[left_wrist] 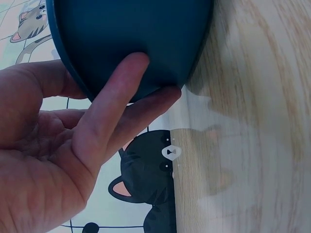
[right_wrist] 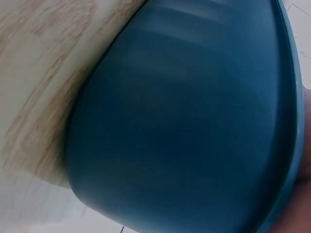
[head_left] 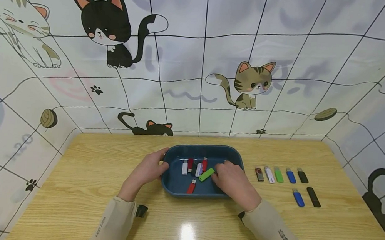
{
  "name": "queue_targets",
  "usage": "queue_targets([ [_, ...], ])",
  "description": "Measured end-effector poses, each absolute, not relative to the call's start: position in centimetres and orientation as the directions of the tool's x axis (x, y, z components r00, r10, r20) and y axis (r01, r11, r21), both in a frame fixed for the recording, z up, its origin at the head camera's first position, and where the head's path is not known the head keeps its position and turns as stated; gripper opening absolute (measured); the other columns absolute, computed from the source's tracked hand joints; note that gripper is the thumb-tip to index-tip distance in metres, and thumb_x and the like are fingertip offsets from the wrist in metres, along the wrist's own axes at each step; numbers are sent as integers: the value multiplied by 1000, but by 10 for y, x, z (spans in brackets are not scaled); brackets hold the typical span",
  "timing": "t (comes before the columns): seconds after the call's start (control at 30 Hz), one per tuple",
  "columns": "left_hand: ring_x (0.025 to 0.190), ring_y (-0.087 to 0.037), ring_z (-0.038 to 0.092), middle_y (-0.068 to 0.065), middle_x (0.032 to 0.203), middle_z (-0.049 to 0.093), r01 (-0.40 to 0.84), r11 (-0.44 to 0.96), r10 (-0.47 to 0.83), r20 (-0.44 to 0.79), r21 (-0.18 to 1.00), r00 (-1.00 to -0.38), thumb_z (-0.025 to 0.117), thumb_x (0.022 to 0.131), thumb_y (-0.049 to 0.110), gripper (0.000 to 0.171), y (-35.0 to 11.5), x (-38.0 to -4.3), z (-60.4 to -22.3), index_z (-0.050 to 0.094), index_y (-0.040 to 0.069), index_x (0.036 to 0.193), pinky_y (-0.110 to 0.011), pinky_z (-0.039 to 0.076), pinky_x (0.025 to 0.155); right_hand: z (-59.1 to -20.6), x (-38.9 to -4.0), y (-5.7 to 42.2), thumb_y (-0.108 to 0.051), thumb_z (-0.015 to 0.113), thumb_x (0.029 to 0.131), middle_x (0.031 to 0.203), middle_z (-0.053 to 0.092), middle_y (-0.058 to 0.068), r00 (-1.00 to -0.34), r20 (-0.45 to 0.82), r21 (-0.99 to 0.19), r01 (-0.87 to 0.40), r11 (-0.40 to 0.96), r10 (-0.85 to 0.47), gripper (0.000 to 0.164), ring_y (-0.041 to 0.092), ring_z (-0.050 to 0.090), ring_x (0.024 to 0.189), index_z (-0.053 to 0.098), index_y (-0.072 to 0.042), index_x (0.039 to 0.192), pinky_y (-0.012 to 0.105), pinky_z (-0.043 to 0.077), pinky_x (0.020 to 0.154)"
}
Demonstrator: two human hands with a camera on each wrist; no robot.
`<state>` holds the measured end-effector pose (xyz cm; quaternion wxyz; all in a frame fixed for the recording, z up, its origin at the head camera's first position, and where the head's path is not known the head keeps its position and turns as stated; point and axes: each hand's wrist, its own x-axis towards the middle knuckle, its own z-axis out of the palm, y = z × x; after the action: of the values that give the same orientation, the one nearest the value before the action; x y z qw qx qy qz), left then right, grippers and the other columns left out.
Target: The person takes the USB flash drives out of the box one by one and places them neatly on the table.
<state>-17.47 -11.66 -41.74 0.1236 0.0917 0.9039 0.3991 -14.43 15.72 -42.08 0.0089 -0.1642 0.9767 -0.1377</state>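
Observation:
A dark blue oblong plastic tray (head_left: 178, 192) stands on the table, holding several USB sticks. At its left end, my left hand (head_left: 151, 167) grips the rim; the left wrist view shows fingers against the tray's outer wall (left_wrist: 131, 29). My right hand (head_left: 233, 180) reaches over the right side into the tray, beside a bright green USB stick (head_left: 206, 174). Its fingertips are hidden, and whether they hold anything does not show. Also inside lie a red USB stick (head_left: 191, 186), a white one (head_left: 184, 168) and a cluster of others. The right wrist view mostly shows the tray's outside (right_wrist: 180, 121).
Right of the tray, several USB sticks lie in a row, including a green one (head_left: 279, 174) and a white one (head_left: 269, 174). In front of them are a blue stick (head_left: 298, 198) and a black one (head_left: 313, 197). A cat-patterned cloth (head_left: 184, 65) rises behind the wooden table (head_left: 105, 158).

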Motion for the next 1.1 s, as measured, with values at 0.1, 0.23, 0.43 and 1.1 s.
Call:
queue_targets([
  [0.1, 68, -20, 73, -32, 137, 59, 68, 667, 263, -149, 742, -953, 53, 93, 2, 64, -116, -175, -418, 39, -6, 155, -32, 61, 60, -421, -144, 157, -16, 73, 96, 64, 49, 2, -948, 11, -267, -310, 913, -319, 25, 18, 47, 63, 68, -8, 73, 31, 42, 53],
  [0.23, 69, -19, 72, -32, 138, 59, 64, 673, 257, -151, 737, -954, 54, 94, 3, 64, -116, -175, -418, 39, -5, 156, -32, 60, 61, -422, -144, 158, -16, 75, 95, 69, 50, 4, -946, 10, -239, -318, 918, -325, 22, 19, 47, 65, 69, -7, 75, 33, 43, 54],
  [0.43, 66, -19, 71, -32, 138, 59, 71, 675, 265, -151, 734, -952, 53, 93, 4, 65, -117, -175, -418, 39, -5, 156, -32, 60, 61, -427, -148, 160, -3, 70, 94, 78, 52, 11, -938, 34, -223, -345, 912, -346, 14, 21, 46, 63, 65, -2, 81, 35, 44, 54],
  [1.1, 67, -20, 72, -32, 138, 59, 65, 677, 260, -155, 733, -953, 53, 93, 3, 65, -116, -175, -417, 38, -5, 156, -32, 60, 60, -426, -144, 158, -19, 81, 90, 70, 52, 12, -960, 68, -134, -280, 951, -272, 32, 22, 53, 62, 64, 6, 79, 39, 52, 51],
])
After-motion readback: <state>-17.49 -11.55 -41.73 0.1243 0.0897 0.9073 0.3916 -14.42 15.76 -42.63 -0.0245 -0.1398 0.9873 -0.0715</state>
